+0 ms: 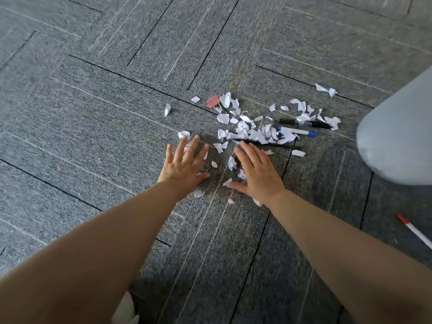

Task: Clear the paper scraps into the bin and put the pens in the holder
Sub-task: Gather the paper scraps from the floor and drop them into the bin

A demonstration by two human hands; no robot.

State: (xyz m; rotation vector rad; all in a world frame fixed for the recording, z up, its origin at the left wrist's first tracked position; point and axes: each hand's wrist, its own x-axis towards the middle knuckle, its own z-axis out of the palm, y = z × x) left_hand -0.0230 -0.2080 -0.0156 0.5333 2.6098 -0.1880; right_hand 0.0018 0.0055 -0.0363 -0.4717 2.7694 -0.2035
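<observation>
White paper scraps [253, 130] lie scattered in a loose heap on the grey carpet. A black pen [304, 123], a blue-capped white pen [298, 131] and a thin black pen [264, 142] lie among them on the right side. A red-capped white pen [415, 231] lies apart at the right edge. My left hand [185, 166] and my right hand [256, 171] rest flat on the carpet, fingers spread, just in front of the heap with a few scraps between and under them. Neither hand holds anything.
A pink binder clip [213, 101] sits at the heap's far left. A pale grey rounded object [397, 134] stands at the right. A stray scrap [326, 90] lies farther back. Grey carpet tiles [93, 113] stretch all around.
</observation>
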